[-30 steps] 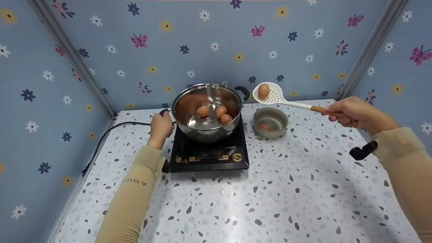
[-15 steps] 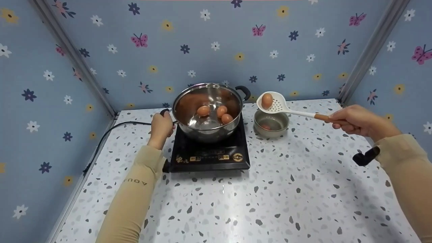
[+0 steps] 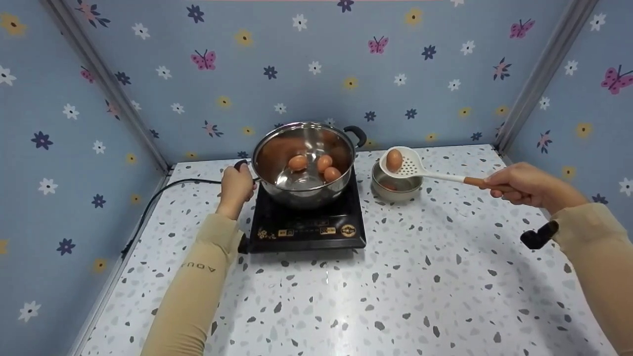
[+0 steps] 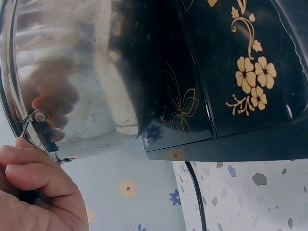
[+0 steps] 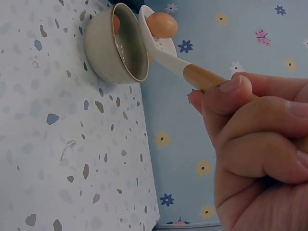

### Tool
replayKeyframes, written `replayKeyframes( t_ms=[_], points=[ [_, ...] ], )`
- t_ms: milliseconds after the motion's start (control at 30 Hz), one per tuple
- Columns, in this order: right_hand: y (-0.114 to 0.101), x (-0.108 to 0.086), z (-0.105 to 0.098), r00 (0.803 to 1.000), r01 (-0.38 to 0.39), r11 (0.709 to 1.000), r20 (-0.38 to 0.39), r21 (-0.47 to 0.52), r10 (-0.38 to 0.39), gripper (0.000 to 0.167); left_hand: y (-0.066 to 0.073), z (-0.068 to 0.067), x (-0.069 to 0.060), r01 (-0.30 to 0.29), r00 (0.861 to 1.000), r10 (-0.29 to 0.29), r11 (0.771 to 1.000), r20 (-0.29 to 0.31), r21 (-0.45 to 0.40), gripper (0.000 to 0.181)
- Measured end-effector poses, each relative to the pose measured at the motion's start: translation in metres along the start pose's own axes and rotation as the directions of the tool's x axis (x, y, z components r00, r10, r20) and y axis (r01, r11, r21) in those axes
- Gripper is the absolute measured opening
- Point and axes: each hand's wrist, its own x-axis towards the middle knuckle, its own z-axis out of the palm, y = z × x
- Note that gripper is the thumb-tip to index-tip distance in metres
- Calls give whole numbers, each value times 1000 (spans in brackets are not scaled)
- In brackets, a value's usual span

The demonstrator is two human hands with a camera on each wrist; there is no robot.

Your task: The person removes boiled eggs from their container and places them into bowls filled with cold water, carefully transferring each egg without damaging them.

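Note:
My left hand [image 3: 236,186] grips the black left handle [image 3: 241,164] of a steel pot [image 3: 304,197], where three brown eggs lie; in the left wrist view the fingers [image 4: 36,175] curl at that handle. With my right hand [image 3: 529,184] I hold the wooden handle [image 3: 474,182] of a white slotted spoon [image 3: 413,168]. One brown egg [image 3: 394,160] rests in its head, over the back part of a grey-green bowl [image 3: 395,195]. Something brown, like an egg [image 5: 116,24], shows inside the bowl [image 5: 103,48] in the right wrist view.
Beneath the pot is a black induction cooker [image 3: 306,242], its cord [image 3: 163,190] running off to the left. The speckled white table [image 3: 326,306] meets blue flowered walls [image 3: 296,49] at the back and sides.
The spoon with its egg has come down and slightly right, from beside the pot's right handle to over the bowl. My right hand moved down with it. The left hand stays on the pot handle.

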Motion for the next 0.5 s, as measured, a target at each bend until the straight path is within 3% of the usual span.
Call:
replayKeyframes(
  t_ms=[267,500],
  points=[
    [2,0,-3,999,-31,996,-33,-78,29,21,-1,-1,0,-1,1000,2,999,24,-53,39],
    [-2,0,4,998,-44,995,-45,-87,40,22,-2,-1,1,-4,1000,5,999,22,-47,37]
  ],
)
